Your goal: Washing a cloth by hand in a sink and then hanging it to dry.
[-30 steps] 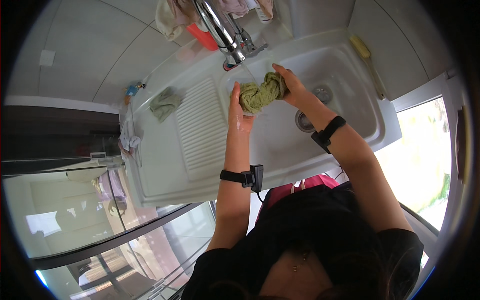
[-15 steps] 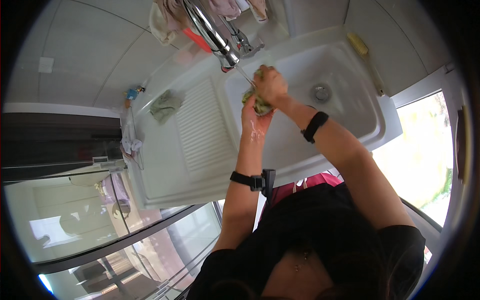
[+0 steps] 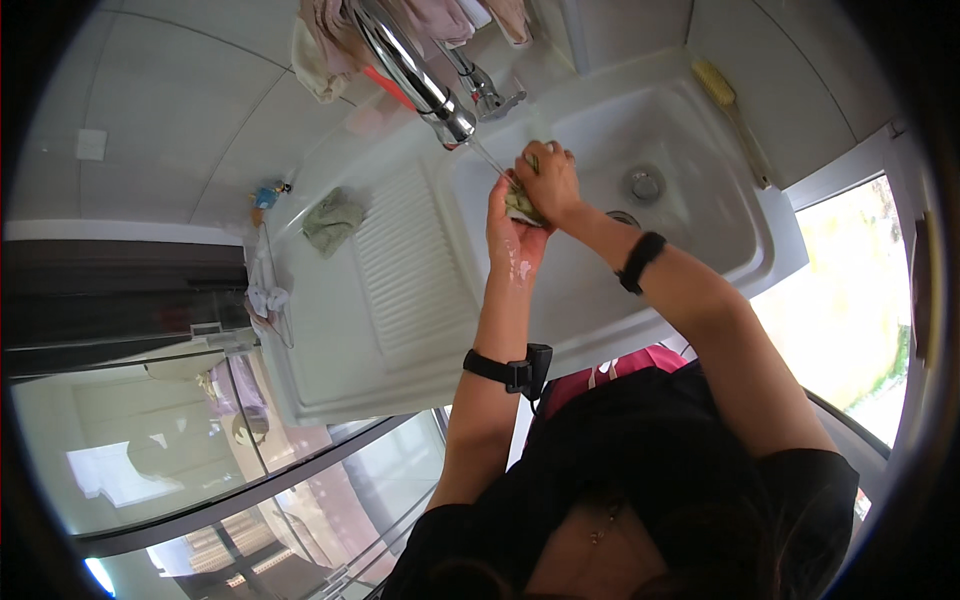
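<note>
Under a thin stream from the chrome faucet (image 3: 447, 118), a wet, crumpled green cloth (image 3: 521, 204) is squeezed between my hands. My left hand (image 3: 505, 232) cups it from below, with suds on the wrist. From above, my right hand (image 3: 552, 184) presses on it with curled fingers, and some green shows between them. A pale edge shows at the cloth's lower side; whether it is suds or another thing I cannot tell. Both hands are over the left part of the white sink basin (image 3: 690, 250).
Left of the basin is a ribbed washboard (image 3: 405, 250), with another grey-green cloth (image 3: 331, 221) beyond it. A yellow-bristled brush (image 3: 733, 115) lies on the right rim. The drain (image 3: 642, 185) is right of my hands. Clothes (image 3: 325, 50) hang behind the faucet. A small blue bottle (image 3: 267, 195) stands far left.
My right hand has shifted slightly and turned over the cloth, its fingers now curled more plainly around it. My left hand keeps its hold under the running water.
</note>
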`<action>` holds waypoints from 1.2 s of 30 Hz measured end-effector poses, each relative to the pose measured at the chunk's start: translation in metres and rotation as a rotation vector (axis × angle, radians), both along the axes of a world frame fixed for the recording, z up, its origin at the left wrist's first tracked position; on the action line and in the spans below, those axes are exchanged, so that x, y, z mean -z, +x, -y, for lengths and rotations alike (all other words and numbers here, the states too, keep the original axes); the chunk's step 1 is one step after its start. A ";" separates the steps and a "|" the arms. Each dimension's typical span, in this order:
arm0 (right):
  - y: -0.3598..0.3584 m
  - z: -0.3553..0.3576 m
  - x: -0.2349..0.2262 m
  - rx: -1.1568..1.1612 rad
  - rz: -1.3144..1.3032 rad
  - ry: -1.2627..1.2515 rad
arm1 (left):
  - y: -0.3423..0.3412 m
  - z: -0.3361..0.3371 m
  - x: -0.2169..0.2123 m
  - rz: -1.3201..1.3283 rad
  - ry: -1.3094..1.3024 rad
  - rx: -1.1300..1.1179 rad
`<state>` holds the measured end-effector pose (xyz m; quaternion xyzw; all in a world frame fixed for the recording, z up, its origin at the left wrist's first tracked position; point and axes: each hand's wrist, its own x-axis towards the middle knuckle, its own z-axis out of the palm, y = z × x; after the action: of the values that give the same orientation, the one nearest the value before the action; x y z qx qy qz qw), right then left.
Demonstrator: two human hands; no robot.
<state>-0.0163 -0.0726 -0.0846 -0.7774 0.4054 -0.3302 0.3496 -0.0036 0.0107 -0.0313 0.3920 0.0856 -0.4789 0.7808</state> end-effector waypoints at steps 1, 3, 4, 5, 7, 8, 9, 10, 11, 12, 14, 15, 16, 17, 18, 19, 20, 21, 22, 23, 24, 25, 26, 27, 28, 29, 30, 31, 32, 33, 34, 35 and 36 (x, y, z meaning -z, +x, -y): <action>-0.004 -0.014 -0.007 -0.006 0.001 0.000 | 0.009 -0.001 0.010 0.001 0.000 -0.006; -0.018 -0.043 -0.017 -0.227 0.302 -0.132 | 0.029 -0.009 0.044 0.036 -0.013 -0.076; -0.024 -0.055 -0.031 -0.296 0.428 -0.199 | 0.030 -0.019 0.051 0.117 -0.203 0.019; -0.025 -0.059 -0.037 -0.289 0.424 -0.199 | 0.028 -0.018 0.047 0.113 -0.203 0.026; -0.025 -0.064 -0.044 -0.213 0.358 -0.078 | 0.024 -0.016 0.038 0.135 -0.170 -0.007; -0.024 -0.061 -0.045 -0.197 0.334 -0.116 | 0.024 -0.016 0.035 0.147 -0.152 -0.023; -0.023 -0.060 -0.047 -0.192 0.335 -0.114 | 0.025 -0.015 0.036 0.147 -0.149 -0.018; -0.023 -0.058 -0.050 -0.203 0.329 -0.096 | 0.027 -0.013 0.037 0.113 -0.141 -0.019; -0.023 -0.056 -0.053 -0.215 0.323 -0.078 | 0.029 -0.011 0.037 0.080 -0.133 -0.020; -0.023 -0.055 -0.055 -0.227 0.318 -0.061 | 0.031 -0.011 0.038 0.080 -0.134 -0.018; -0.023 -0.054 -0.058 -0.255 0.306 -0.021 | 0.032 -0.012 0.040 0.137 -0.112 -0.027; -0.022 -0.053 -0.054 -0.256 0.306 -0.020 | 0.034 -0.013 0.046 0.137 -0.111 -0.028; -0.019 -0.052 -0.047 -0.266 0.296 -0.027 | 0.035 -0.012 0.050 0.172 -0.112 -0.031; -0.016 -0.050 -0.042 -0.277 0.285 -0.033 | 0.035 -0.012 0.054 0.208 -0.114 -0.035; -0.013 -0.048 -0.037 -0.278 0.288 -0.034 | 0.035 -0.012 0.059 0.210 -0.115 -0.036; -0.009 -0.045 -0.034 -0.311 0.165 0.098 | 0.034 -0.014 0.059 0.161 -0.066 -0.078; -0.006 -0.040 -0.030 -0.334 0.039 0.226 | 0.032 -0.013 0.058 0.110 -0.023 -0.112; -0.002 -0.030 -0.021 -0.332 0.039 0.223 | 0.034 -0.012 0.057 0.111 -0.025 -0.110; 0.001 -0.014 -0.008 -0.299 0.040 0.355 | 0.039 -0.009 0.057 0.096 0.046 -0.113; 0.000 -0.004 -0.005 -0.275 0.040 0.490 | 0.043 -0.009 0.049 0.081 0.122 -0.124; -0.008 0.008 -0.002 -0.274 0.039 0.489 | 0.046 -0.016 0.042 0.136 -0.037 -0.088; -0.019 0.018 -0.013 -0.337 0.120 0.864 | 0.049 -0.022 0.030 0.137 -0.036 -0.099; -0.030 0.025 -0.018 -0.389 0.199 1.238 | 0.050 -0.025 0.018 0.200 0.024 -0.069; -0.038 0.028 -0.015 -0.393 0.195 1.237 | 0.053 -0.029 0.012 0.262 0.085 -0.037; -0.046 0.030 -0.013 -0.550 0.219 1.231 | 0.058 -0.032 0.010 0.220 0.036 -0.025; -0.051 0.031 -0.013 -0.705 0.243 1.220 | 0.061 -0.034 0.008 0.220 0.033 -0.027; -0.051 0.030 -0.008 -0.763 0.247 1.192 | 0.063 -0.036 0.007 0.225 0.055 0.026; -0.050 0.029 -0.008 -0.762 0.246 1.190 | 0.063 -0.035 0.006 0.230 0.077 0.082; -0.050 0.027 -0.008 -0.788 0.192 1.123 | 0.062 -0.035 0.004 0.230 0.075 0.083; -0.050 0.027 -0.008 -0.813 0.138 1.056 | 0.060 -0.034 0.003 0.235 0.074 0.109; -0.050 0.028 -0.012 -0.812 0.139 1.055 | 0.058 -0.035 0.000 0.240 0.075 0.136; -0.051 0.030 -0.018 -0.838 0.082 1.103 | 0.056 -0.034 -0.004 0.241 0.074 0.138; -0.051 0.030 -0.022 -0.864 0.023 1.150 | 0.054 -0.034 -0.008 0.269 0.091 0.162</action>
<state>-0.0676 -0.1030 -0.0626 -0.5575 0.1677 0.0952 0.8075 0.0506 0.0444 -0.0229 0.4933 -0.0299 -0.4792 0.7253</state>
